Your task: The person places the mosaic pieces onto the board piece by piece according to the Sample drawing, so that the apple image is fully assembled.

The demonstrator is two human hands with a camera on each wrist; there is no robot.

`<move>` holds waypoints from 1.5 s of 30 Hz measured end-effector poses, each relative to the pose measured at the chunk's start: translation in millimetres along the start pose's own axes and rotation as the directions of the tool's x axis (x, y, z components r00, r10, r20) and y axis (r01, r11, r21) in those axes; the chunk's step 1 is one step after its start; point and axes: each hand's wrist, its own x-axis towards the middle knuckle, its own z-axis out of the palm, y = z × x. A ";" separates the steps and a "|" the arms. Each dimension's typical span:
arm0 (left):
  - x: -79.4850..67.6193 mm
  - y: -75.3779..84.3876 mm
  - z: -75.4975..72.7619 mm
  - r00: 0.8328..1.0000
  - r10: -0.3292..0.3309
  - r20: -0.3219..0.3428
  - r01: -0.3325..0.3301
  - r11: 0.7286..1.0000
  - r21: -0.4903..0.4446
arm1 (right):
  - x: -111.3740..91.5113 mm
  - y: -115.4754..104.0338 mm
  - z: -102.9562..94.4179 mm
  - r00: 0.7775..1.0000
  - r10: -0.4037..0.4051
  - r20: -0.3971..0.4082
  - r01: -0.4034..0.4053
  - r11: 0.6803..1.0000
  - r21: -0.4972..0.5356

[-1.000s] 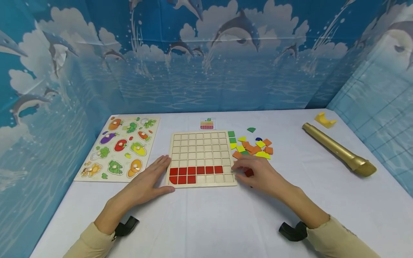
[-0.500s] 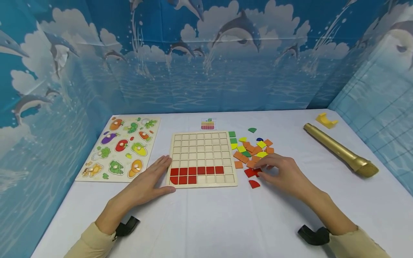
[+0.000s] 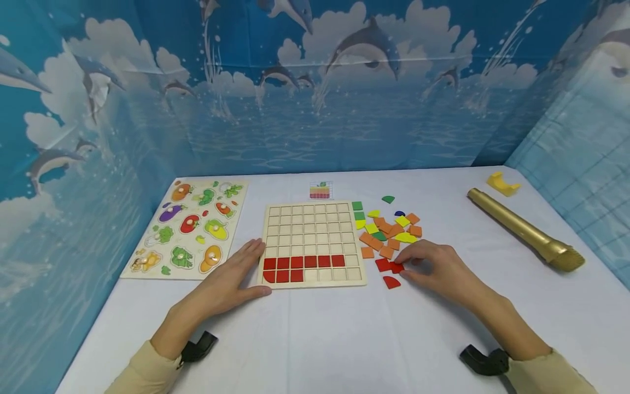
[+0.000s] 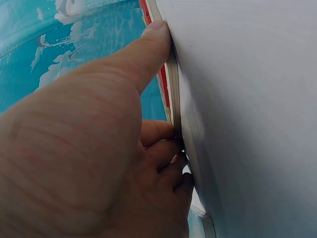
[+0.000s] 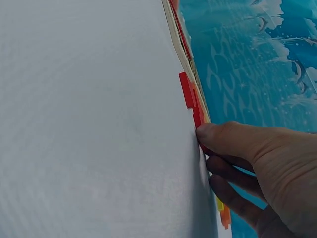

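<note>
A wooden grid board (image 3: 315, 236) lies flat, its lowest two rows partly filled with red tiles (image 3: 283, 276), one with a rounded corner at the lower left. My left hand (image 3: 221, 284) rests against the board's left side, fingers extended along that edge and thumb at the lower left corner; the left wrist view shows the thumb (image 4: 157, 37) on the board's edge. Right of the board, my right hand (image 3: 438, 268) pinches a loose red square tile (image 3: 396, 268) between thumb and fingers at table level. Beside it lie another red square (image 3: 383, 265) and a red quarter-round tile (image 3: 391, 282).
Orange tiles (image 3: 386, 252), yellow and green ones lie scattered right of the board. Behind it sits a small pattern card (image 3: 321, 190). A vegetable puzzle board (image 3: 162, 254) is at the left; a gold microphone (image 3: 524, 227) and a yellow curved piece (image 3: 503, 184) are at the right.
My right hand has moved right from the board's right edge to the loose red tiles, uncovering several tiles, and now holds a red square. My left hand stays against the board.
</note>
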 end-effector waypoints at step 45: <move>0.3 -1.0 -0.5 1.000 0.015 -0.007 -0.015 1.000 0.001 | 76.7 -110.6 64.0 0.945 -0.326 0.037 0.322 0.943 0.090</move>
